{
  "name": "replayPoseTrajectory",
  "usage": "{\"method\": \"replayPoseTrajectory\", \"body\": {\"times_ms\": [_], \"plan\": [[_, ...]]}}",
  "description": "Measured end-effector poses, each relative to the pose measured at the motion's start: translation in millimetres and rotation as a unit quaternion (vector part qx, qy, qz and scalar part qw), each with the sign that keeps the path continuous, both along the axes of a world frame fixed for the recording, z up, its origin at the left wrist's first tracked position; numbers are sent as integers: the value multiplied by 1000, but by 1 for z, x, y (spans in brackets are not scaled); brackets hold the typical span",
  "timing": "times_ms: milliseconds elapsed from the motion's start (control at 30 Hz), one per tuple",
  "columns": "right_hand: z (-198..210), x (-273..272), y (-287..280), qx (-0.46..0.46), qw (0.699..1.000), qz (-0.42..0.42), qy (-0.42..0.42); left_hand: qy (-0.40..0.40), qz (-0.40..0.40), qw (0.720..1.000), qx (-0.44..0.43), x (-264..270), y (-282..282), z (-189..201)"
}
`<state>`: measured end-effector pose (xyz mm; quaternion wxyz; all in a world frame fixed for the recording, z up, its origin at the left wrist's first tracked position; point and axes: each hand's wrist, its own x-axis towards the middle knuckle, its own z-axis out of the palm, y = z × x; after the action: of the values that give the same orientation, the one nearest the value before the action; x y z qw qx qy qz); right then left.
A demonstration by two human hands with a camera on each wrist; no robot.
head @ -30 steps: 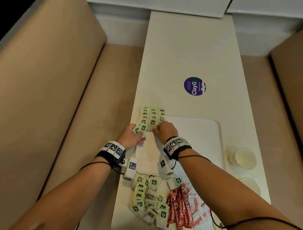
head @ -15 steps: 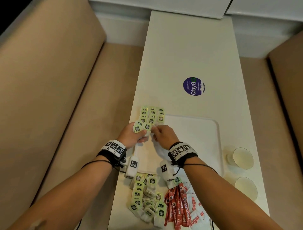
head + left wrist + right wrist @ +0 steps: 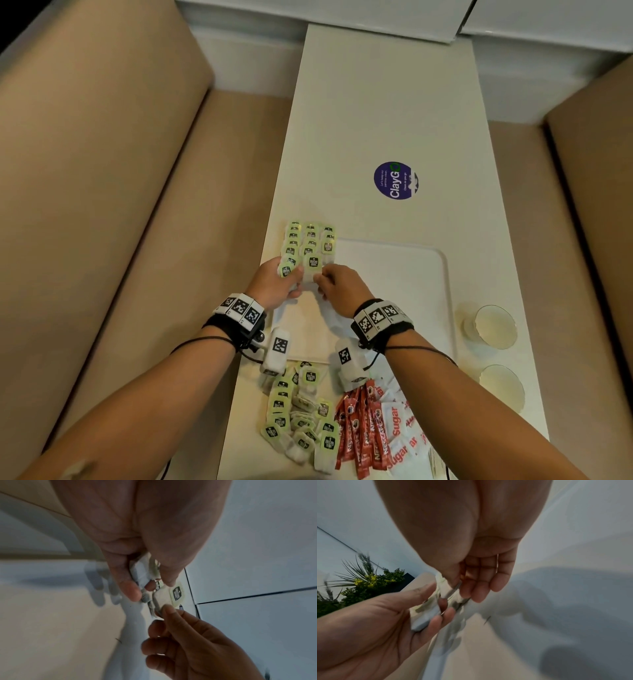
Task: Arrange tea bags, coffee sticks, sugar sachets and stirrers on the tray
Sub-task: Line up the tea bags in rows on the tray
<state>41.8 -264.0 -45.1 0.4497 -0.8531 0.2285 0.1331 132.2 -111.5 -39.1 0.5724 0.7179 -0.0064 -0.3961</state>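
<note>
- The left hand is over the left end of the white tray. Its thumb and fingers are curled round a small bunch of tea bags.
- From the left wrist view, that bunch sits between the left thumb and fingers.
- The right hand is just beside the left hand, and the two almost touch. Its thumb and first finger pinch one tea bag by the near edge.
- That pinched bag shows a pale green tag with a dark label. It is right next to the bunch in the left hand.
- In the right wrist view the picture is blurry, but the right fingers and the left hand meet at the bags.
- Rows of tea bags lie neatly at the far left corner of the tray, just past the hands.
- A loose pile of tea bags lies on the table, close to the person and off the tray.
- Red coffee sticks lie next to that pile, on its right.
- White sugar packs lie beside the coffee sticks, farther right.
- Two clear cups stand on the table to the right of the tray.
- A round purple sticker is on the table past the tray.
- Tan seats run along both sides of the table.
</note>
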Motion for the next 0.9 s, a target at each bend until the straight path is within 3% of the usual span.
{"method": "replayPoseTrajectory", "body": {"times_ms": [200,900], "plan": [[-3,8,-19,-65,995,-67,36,10,8,1000,21,5,2,1],[-13,14,-21,-59,986,-150,38,6,14,1000,1,7,7,-7]]}}
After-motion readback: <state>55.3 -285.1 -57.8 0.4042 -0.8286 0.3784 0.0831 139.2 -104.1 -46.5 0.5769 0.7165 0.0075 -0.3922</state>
